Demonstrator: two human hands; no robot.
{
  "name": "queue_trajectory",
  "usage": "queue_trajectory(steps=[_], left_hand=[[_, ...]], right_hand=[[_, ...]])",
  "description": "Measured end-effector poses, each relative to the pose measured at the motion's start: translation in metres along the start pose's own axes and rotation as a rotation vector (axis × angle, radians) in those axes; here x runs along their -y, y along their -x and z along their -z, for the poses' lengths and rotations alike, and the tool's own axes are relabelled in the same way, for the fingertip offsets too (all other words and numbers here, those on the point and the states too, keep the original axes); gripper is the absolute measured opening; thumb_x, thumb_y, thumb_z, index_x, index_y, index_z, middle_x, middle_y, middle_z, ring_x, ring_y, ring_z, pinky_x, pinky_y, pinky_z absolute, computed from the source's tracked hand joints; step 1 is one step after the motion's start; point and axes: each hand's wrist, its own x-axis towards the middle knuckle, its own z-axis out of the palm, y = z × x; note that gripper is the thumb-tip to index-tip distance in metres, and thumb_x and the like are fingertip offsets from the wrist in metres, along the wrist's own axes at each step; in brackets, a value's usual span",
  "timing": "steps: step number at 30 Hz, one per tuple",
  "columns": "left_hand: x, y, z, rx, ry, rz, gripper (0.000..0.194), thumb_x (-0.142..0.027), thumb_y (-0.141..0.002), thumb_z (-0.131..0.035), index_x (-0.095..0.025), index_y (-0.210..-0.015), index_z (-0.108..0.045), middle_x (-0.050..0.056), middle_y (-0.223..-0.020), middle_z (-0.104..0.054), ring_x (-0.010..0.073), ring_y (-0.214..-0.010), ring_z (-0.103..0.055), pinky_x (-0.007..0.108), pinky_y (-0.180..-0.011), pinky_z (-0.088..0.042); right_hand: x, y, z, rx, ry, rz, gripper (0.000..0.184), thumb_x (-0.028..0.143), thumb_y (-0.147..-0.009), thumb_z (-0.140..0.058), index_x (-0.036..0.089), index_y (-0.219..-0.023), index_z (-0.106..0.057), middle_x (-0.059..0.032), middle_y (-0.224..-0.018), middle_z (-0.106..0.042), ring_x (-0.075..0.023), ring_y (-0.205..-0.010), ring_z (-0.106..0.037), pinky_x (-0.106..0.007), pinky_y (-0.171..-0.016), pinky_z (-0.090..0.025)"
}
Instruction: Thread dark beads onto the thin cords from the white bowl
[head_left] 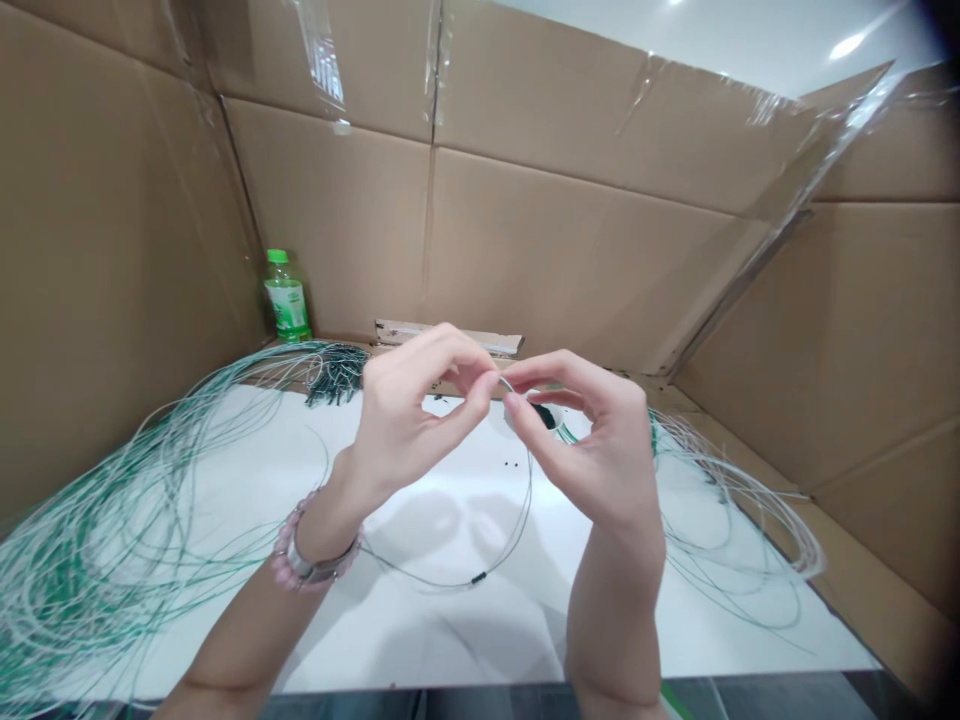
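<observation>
My left hand (pixel 424 405) and my right hand (pixel 589 420) meet over the white board, thumb and forefinger pinched on each. Between the fingertips shows a short bit of a thin wire (pixel 505 383). A grey length of wire (pixel 519 525) hangs below my right hand and curves to the left, carrying a small black sleeve (pixel 478 578). Behind my right fingers is a small white cup (pixel 556 412) of black bits, partly hidden. Two tiny black pieces (pixel 511 464) lie on the board beneath my hands.
Many green and white wires (pixel 112 540) spread along the left, their dark-tipped bundle (pixel 337 372) at the back. More loops of wire (pixel 757 520) lie on the right. A green bottle (pixel 287 298) stands in the back left corner. Cardboard walls (pixel 585 250) enclose the white board (pixel 450 640).
</observation>
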Motion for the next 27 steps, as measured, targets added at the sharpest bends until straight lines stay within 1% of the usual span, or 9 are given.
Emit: queue_trajectory(steps=[2,5,8,14,18,21,24,27], left_hand=[[0.0003,0.0004,-0.0011,0.022,0.054,0.042,0.008,-0.009,-0.08,-0.064,-0.015,-0.075,-0.061,0.0,-0.069,-0.063,0.0068,-0.061,-0.057,0.015,-0.053,-0.051],[0.0004,0.0003,-0.0013,0.036,0.149,0.102,0.004,-0.011,-0.081,-0.065,-0.015,-0.078,-0.065,0.001,-0.072,-0.065,0.007,-0.064,-0.06,0.013,-0.053,-0.053],[-0.0005,-0.0006,-0.0006,0.033,0.193,0.144,0.002,-0.015,-0.081,-0.067,-0.015,-0.079,-0.067,0.002,-0.074,-0.067,0.0082,-0.065,-0.063,0.014,-0.053,-0.055],[-0.0015,-0.0004,0.0006,0.056,0.152,0.128,0.006,-0.013,-0.08,-0.066,-0.016,-0.075,-0.066,0.001,-0.071,-0.066,0.0077,-0.062,-0.061,0.015,-0.054,-0.055],[0.0004,0.0002,0.0026,0.103,0.054,0.062,0.006,-0.011,-0.08,-0.066,-0.015,-0.076,-0.065,0.0,-0.07,-0.066,0.0072,-0.062,-0.059,0.014,-0.054,-0.052],[0.0018,0.0007,0.0024,0.115,0.045,0.033,0.007,-0.011,-0.081,-0.066,-0.016,-0.076,-0.066,0.0,-0.07,-0.067,0.0072,-0.063,-0.06,0.014,-0.054,-0.052],[0.0027,0.0012,0.0004,0.107,0.088,0.058,0.006,-0.013,-0.08,-0.068,-0.018,-0.076,-0.068,0.0,-0.07,-0.068,0.0077,-0.063,-0.061,0.015,-0.053,-0.052],[0.0066,0.0015,-0.0033,0.095,0.188,0.134,0.005,-0.014,-0.078,-0.071,-0.018,-0.075,-0.07,0.001,-0.071,-0.07,0.0084,-0.063,-0.063,0.015,-0.053,-0.052]], right_hand=[[-0.0012,-0.0006,0.0006,-0.01,-0.026,0.007,0.006,0.015,-0.078,-0.065,0.019,-0.082,-0.068,0.0031,-0.079,-0.072,-0.0092,-0.072,-0.066,-0.022,-0.069,-0.057],[-0.0029,-0.0009,-0.0002,-0.055,-0.051,0.029,0.009,0.011,-0.079,-0.064,0.019,-0.077,-0.068,0.0047,-0.072,-0.07,-0.0068,-0.066,-0.064,-0.018,-0.065,-0.055],[-0.0037,-0.0007,-0.0006,-0.095,-0.047,0.03,0.009,0.011,-0.078,-0.065,0.019,-0.076,-0.068,0.004,-0.071,-0.07,-0.0085,-0.065,-0.065,-0.019,-0.062,-0.055],[-0.0031,0.0,-0.0002,-0.07,-0.024,0.045,0.009,0.011,-0.079,-0.066,0.019,-0.075,-0.068,0.0044,-0.071,-0.071,-0.0086,-0.064,-0.065,-0.021,-0.064,-0.056],[-0.0024,0.0011,-0.0011,-0.086,-0.012,0.059,0.009,0.012,-0.08,-0.065,0.019,-0.076,-0.069,0.0045,-0.071,-0.071,-0.008,-0.065,-0.064,-0.02,-0.066,-0.056],[-0.003,0.0011,-0.0012,-0.077,0.014,0.058,0.009,0.013,-0.081,-0.064,0.02,-0.077,-0.068,0.0039,-0.072,-0.071,-0.0083,-0.064,-0.064,-0.021,-0.066,-0.056],[-0.0047,-0.0001,0.0,-0.068,0.041,0.051,0.008,0.015,-0.083,-0.063,0.019,-0.077,-0.067,0.0034,-0.071,-0.07,-0.0084,-0.064,-0.064,-0.019,-0.065,-0.055],[-0.0069,-0.0012,0.0022,-0.041,0.043,0.021,0.008,0.016,-0.085,-0.062,0.018,-0.078,-0.064,0.0029,-0.072,-0.069,-0.0078,-0.066,-0.065,-0.017,-0.065,-0.055]])
